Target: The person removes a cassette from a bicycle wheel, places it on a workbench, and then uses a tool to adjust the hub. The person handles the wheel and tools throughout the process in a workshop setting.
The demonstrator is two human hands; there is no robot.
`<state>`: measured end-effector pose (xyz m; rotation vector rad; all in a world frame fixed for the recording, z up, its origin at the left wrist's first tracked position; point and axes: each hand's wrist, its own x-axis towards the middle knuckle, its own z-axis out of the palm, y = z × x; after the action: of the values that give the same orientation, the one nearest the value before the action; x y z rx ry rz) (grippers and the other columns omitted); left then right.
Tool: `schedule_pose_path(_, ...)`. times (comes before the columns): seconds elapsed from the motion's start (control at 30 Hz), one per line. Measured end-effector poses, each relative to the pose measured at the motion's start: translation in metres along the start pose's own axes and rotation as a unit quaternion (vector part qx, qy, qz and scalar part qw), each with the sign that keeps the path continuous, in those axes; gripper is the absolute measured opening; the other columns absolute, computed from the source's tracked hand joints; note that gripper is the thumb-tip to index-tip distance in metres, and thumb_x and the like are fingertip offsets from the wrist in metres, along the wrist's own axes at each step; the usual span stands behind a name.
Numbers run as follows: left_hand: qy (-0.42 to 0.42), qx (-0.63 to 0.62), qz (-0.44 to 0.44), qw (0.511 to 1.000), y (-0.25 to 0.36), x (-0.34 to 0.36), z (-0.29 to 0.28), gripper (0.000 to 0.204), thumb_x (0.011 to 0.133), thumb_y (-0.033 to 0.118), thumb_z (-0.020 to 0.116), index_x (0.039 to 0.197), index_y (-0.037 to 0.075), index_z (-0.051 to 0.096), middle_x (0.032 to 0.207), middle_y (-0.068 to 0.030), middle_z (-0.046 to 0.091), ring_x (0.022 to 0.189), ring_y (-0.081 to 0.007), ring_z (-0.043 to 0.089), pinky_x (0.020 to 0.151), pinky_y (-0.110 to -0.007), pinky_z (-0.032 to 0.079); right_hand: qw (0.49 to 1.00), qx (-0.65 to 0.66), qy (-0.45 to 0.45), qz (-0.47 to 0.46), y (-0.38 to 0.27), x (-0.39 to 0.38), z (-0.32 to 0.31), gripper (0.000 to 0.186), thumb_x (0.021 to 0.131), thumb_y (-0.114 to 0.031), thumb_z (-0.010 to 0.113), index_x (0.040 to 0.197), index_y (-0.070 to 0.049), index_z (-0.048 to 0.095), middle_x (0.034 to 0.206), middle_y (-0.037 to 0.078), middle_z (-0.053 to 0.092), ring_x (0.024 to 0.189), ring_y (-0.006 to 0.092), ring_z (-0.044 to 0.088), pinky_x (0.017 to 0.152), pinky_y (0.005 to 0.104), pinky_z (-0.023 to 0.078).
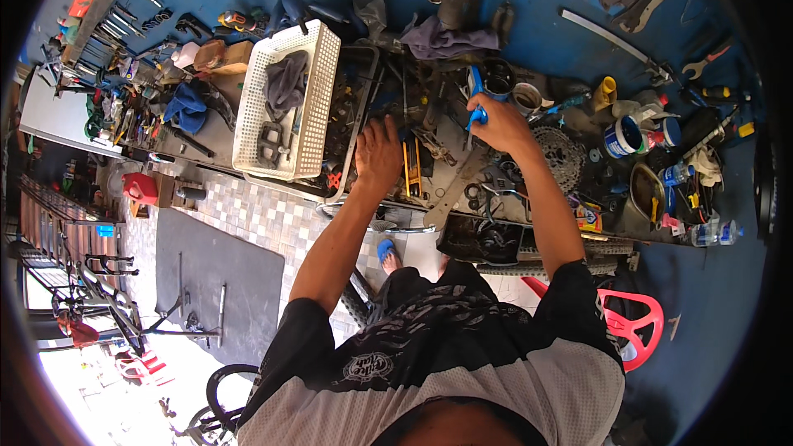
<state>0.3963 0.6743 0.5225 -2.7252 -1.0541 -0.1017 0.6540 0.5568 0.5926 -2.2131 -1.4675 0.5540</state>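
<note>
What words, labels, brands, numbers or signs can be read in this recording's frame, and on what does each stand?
Shirt: a pale round emblem with legible lettering, not copied out here.
White tub: blue label, print too small to read.
Yellow-and-red packet: print too small and blurred.
Clear bottle at the bench's right end: any print is too small.
Blue tool in the right hand: no lettering I can make out.

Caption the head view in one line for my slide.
Right hand holding a blue-handled tool, left hand near a white perforated plastic basket, above a cluttered workbench.
</note>
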Motion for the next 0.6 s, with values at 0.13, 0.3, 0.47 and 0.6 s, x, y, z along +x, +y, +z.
schedule_pose_path(0.13, -0.102, -0.064, -0.073, 0.99, -0.006, 0.024, -0.005, 0.046, 0.092, 0.012, 0.059, 0.134, -0.008, 0.056, 0.132, -0.0263, 0.058, 0.12, -0.0389, 0.056, 0.103, -0.047, 0.045, 0.999, -0.012, 0.021, -0.033, 0.011, -0.015, -0.006, 0.039, 0.085, -0.017, 0.074, 0.122, -0.017, 0.063, 0.099, 0.013, 0.074, 0.094, 0.0377, 0.072, 0.08, 0.0494, 0.055)
schedule_pose_path(0.3, -0.068, -0.133, -0.085, 0.985, -0.001, 0.028, -0.029, 0.043, 0.084, 0.011, 0.069, 0.123, -0.004, 0.062, 0.126, -0.0259, 0.06, 0.124, -0.0419, 0.056, 0.105, -0.05, 0.046, 0.997, -0.02, 0.026, -0.066, 0.022, -0.018, -0.002, 0.039, 0.086, -0.017, 0.074, 0.124, -0.017, 0.064, 0.101, 0.013, 0.074, 0.096, 0.0374, 0.072, 0.082, 0.0486, 0.056)
schedule_pose_path(0.47, 0.085, -0.157, -0.067, 0.982, 0.029, 0.017, 0.006, 0.041, 0.083, 0.006, 0.068, 0.123, -0.001, 0.064, 0.121, -0.0292, 0.06, 0.118, -0.044, 0.057, 0.102, -0.054, 0.047, 0.998, 0.0, 0.011, -0.063, 0.01, -0.012, 0.006, 0.041, 0.088, -0.016, 0.073, 0.127, -0.016, 0.063, 0.105, 0.014, 0.075, 0.098, 0.0385, 0.072, 0.084, 0.0492, 0.056)
schedule_pose_path(0.6, 0.065, -0.337, -0.056, 0.938, 0.082, 0.017, -0.022, 0.049, 0.084, 0.004, 0.064, 0.132, 0.001, 0.058, 0.117, -0.0279, 0.056, 0.109, -0.0465, 0.054, 0.097, -0.059, 0.046, 0.994, 0.017, 0.046, -0.094, 0.019, -0.011, 0.025, 0.041, 0.091, -0.016, 0.073, 0.13, -0.015, 0.062, 0.107, 0.018, 0.073, 0.102, 0.0391, 0.071, 0.084, 0.0488, 0.055)
